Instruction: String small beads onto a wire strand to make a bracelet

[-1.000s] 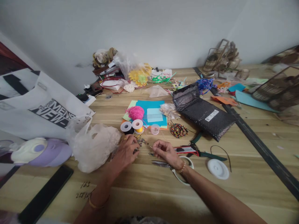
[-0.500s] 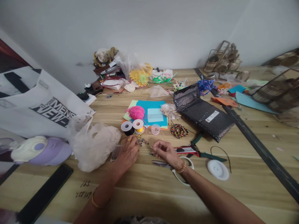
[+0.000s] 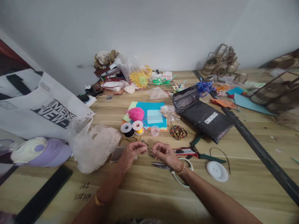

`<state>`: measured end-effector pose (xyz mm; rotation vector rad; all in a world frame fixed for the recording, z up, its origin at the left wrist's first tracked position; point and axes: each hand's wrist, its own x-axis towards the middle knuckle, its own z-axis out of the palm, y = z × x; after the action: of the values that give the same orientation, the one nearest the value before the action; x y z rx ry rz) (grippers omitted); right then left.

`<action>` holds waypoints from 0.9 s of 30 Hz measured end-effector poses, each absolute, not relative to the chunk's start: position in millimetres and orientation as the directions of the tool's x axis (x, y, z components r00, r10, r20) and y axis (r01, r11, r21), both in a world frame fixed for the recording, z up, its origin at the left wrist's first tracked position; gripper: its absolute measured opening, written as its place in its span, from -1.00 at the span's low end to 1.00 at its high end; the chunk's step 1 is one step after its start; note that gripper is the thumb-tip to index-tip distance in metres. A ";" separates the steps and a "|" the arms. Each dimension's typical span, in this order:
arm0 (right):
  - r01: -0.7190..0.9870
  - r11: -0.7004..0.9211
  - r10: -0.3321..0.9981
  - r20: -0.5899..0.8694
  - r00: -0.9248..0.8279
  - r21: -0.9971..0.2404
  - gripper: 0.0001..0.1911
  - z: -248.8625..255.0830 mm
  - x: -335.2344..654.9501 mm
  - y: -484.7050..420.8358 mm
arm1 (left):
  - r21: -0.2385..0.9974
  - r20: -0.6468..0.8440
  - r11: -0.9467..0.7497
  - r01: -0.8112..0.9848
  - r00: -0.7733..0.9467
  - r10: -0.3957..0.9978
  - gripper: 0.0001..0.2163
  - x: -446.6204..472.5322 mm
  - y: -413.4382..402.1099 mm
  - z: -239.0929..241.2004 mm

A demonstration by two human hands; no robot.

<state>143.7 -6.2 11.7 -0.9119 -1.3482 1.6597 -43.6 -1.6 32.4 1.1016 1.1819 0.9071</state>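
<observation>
My left hand is raised a little off the wooden table, fingers pinched together at the tip toward my right hand. What it pinches is too small to make out. My right hand is curled in a pinch facing it, apparently on a thin needle or wire end. A small heap of dark beads lies just beyond the two hands. A small clear packet of beads lies by my left hand. Thread spools, black and yellow, stand behind the beads.
A crumpled plastic bag and a white printed bag lie left. A beaded bracelet, pink yarn ball, blue paper, black mailer, pliers, white lid and tape ring lie around. A dark phone lies front left.
My left hand has lifted from the bead heap and swung right, its pinched fingertips now meeting my right hand. My right hand has stayed almost in place.
</observation>
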 end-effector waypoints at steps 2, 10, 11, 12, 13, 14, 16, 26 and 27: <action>-0.144 -0.115 0.902 -0.043 -0.429 -0.983 -0.58 11.8 143.9 -6.5 | 0.957 -0.266 0.284 -0.069 0.194 0.944 -0.80 -40.5 -1.5 28.8; -0.142 -0.103 0.900 -0.031 -0.436 -0.985 -0.56 12.4 143.7 -6.7 | 0.936 -0.284 0.322 -0.142 0.238 0.929 -0.81 -36.0 -2.7 21.5; -0.140 -0.102 0.899 -0.031 -0.438 -0.985 -0.56 12.4 143.7 -6.8 | 0.935 -0.286 0.325 -0.144 0.236 0.929 -0.81 -36.1 -2.9 21.2; -0.139 -0.104 0.897 -0.032 -0.441 -0.985 -0.57 12.3 143.7 -6.8 | 0.934 -0.289 0.327 -0.145 0.233 0.929 -0.82 -36.1 -3.1 21.0; -0.138 -0.104 0.896 -0.032 -0.444 -0.985 -0.57 12.1 143.7 -6.9 | 0.933 -0.291 0.328 -0.145 0.230 0.929 -0.82 -36.1 -3.3 20.8; -0.138 -0.102 0.895 -0.031 -0.444 -0.985 -0.57 12.0 143.7 -7.0 | 0.934 -0.293 0.329 -0.141 0.228 0.929 -0.83 -35.9 -3.6 20.6; -0.137 -0.099 0.896 -0.028 -0.443 -0.986 -0.57 12.0 143.7 -7.2 | 0.938 -0.288 0.321 -0.127 0.229 0.930 -0.84 -35.7 -4.0 20.3; -0.136 -0.095 0.896 -0.025 -0.444 -0.986 -0.56 13.6 143.6 -7.3 | 0.950 -0.276 0.302 -0.080 0.241 0.931 -0.83 -37.3 -3.7 17.3; -0.136 -0.093 0.895 -0.023 -0.445 -0.986 -0.56 13.5 143.7 -7.3 | 0.952 -0.270 0.297 -0.080 0.244 0.931 -0.84 -37.2 -3.8 17.3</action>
<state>143.7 -7.3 13.5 -0.8824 -1.3827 1.6535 -37.2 -3.8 17.3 1.0161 1.0809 0.8847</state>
